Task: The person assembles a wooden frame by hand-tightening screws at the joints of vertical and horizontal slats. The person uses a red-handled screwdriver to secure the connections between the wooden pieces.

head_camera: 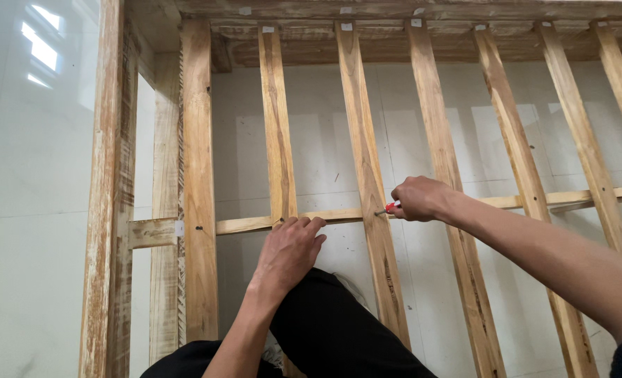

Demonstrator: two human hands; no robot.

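Observation:
A wooden slatted frame (199, 175) lies flat over a pale tiled floor, with several long slats crossed by a thin cross rail (255, 225). My left hand (290, 248) presses on the cross rail and the slat beside it, fingers together and flat. My right hand (421, 199) is closed around a red-handled screwdriver (388, 208), its metal tip touching the middle slat (370, 189) where the rail crosses it. My dark-trousered knee (332, 329) rests between the slats below my left hand.
The frame's thick side beam (108, 210) runs along the left, its weathered end beam (409, 10) across the top. Glossy white floor tiles (31, 210) reflect window light. Small screw heads dot several slats.

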